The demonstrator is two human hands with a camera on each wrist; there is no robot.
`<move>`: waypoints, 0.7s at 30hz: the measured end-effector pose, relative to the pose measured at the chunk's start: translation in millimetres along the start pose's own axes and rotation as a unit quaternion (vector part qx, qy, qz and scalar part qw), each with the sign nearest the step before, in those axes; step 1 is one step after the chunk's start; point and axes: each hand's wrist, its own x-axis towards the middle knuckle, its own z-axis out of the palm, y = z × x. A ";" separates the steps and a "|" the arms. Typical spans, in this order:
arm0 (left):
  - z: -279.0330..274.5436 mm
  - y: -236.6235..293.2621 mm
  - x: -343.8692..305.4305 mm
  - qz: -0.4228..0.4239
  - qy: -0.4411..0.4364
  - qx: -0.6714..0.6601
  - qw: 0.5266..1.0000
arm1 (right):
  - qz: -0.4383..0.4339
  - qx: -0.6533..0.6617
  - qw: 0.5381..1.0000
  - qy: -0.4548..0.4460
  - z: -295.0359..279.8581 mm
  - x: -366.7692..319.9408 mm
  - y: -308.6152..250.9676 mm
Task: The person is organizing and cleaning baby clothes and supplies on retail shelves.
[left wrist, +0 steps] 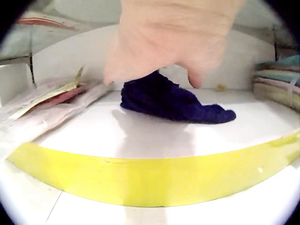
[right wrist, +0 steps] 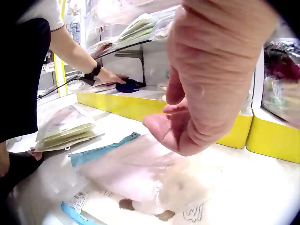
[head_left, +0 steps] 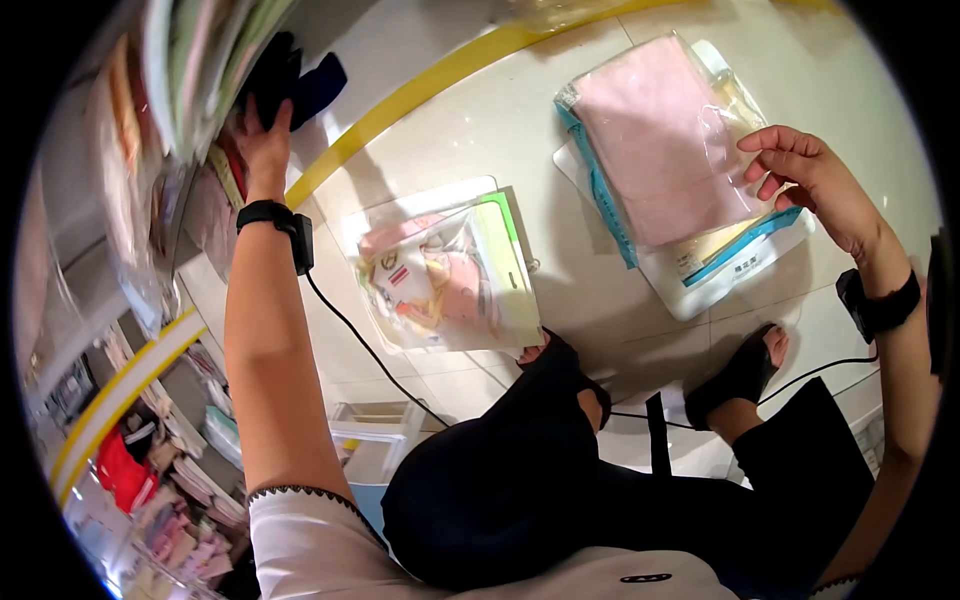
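On the white bottom shelf, my left hand point(head_left: 265, 155) grips a bunched dark navy cloth point(left wrist: 173, 103). In the left wrist view the cloth rises under the palm between thumb and fingers, and its free end trails to the right along the shelf. The fingers' grip is partly hidden by the hand's back. My right hand point(head_left: 815, 180) hangs loosely curled with nothing in it, by the right side of a plastic-wrapped pink pack point(head_left: 660, 150). That pack lies on other flat packs with blue edges point(right wrist: 105, 152) on the floor.
A clear-bagged pack of printed fabric point(head_left: 435, 275) lies on the floor between the hands. Yellow edging point(left wrist: 154, 180) runs along the shelf front. Bagged goods point(left wrist: 51, 105) sit left of the cloth, and folded items point(left wrist: 276, 82) right. More bagged packs point(right wrist: 145, 28) overhang from the shelf above.
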 end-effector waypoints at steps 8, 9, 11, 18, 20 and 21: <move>40.9 14.3 69.2 -0.207 -0.064 -0.016 0.976 | 0.048 0.020 0.996 0.078 -18.6 -6.1 28.8; 43.7 14.7 76.5 -0.148 -0.077 0.062 0.984 | 0.053 0.029 0.994 0.092 -19.8 -9.0 30.5; 52.7 6.9 97.9 -0.032 -0.097 0.213 0.972 | 0.055 0.050 0.992 0.100 -24.6 -12.5 36.8; 87.6 26.7 141.2 -0.036 -0.061 -0.170 0.983 | 0.058 0.000 0.990 0.126 -24.5 -32.2 41.6; 64.9 85.0 114.6 -0.130 -0.053 -0.404 0.904 | 0.061 -0.004 0.990 0.130 -28.3 -33.6 39.6; 69.8 91.2 121.8 -0.094 -0.047 -0.320 0.941 | 0.067 -0.023 0.986 0.148 -29.1 -33.0 39.4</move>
